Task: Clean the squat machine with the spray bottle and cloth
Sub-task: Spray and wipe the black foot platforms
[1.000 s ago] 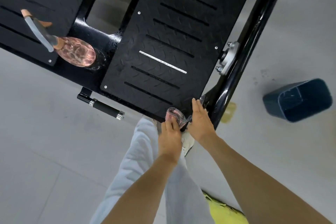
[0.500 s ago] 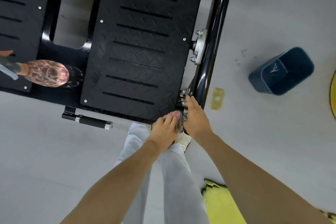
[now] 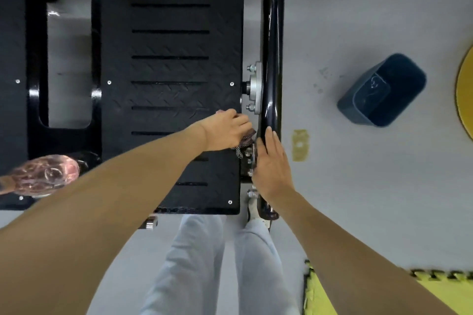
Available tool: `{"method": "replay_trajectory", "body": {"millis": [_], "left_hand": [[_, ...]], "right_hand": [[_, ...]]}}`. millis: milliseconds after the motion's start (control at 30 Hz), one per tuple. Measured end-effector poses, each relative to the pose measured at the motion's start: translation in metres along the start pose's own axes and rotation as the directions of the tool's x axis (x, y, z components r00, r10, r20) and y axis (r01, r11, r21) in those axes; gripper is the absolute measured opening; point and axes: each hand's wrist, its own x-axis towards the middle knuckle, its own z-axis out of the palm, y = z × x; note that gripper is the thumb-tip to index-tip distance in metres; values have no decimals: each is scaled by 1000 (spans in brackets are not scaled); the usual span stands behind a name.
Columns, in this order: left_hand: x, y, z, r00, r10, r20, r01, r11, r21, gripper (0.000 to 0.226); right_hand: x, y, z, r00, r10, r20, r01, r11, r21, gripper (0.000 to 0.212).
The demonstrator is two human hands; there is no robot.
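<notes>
Grey floor lay under the squat machine [image 3: 38,84], its black footplate [image 3: 169,71] in the middle. At the footplate's right edge the left hand [image 3: 225,130] gripped the bunched patterned cloth [image 3: 244,142] in curled fingers. Just right of the footplate, the right hand [image 3: 271,169] lay flat, fingers straight, on the frame tube [image 3: 272,33], just beside the cloth. The pink spray bottle [image 3: 43,176] lay left of the footplate, well apart from both hands.

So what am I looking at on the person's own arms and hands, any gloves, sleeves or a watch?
Both arms are bare for as far as the head view shows them, with no sleeves in sight. The left hand and the right hand wear no gloves, and I can make out no watch, band or ring on either. Below the arms, the person wears pale grey trousers.
</notes>
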Motion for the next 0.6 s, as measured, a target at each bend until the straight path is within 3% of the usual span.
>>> {"method": "replay_trajectory", "body": {"millis": [167, 333, 467, 533, 600], "left_hand": [[10, -62, 13, 993, -88, -83, 84, 995, -56, 42], [22, -113, 26, 987, -22, -156, 15, 999, -44, 50], [26, -157, 39, 976, -104, -192, 97, 994, -43, 50], [33, -182, 42, 974, -127, -185, 120, 992, -47, 43], [41, -209, 41, 977, -138, -164, 135, 990, -32, 39]], "right_hand": [[40, -5, -19, 988, 118, -100, -118, 993, 14, 84], [100, -19, -57, 966, 246, -85, -241, 968, 65, 90], [152, -34, -93, 907, 369, -201, -333, 923, 194, 97], [177, -40, -112, 897, 408, -169, -378, 907, 185, 100], [199, -40, -132, 887, 459, -47, -447, 881, 155, 98]]}}
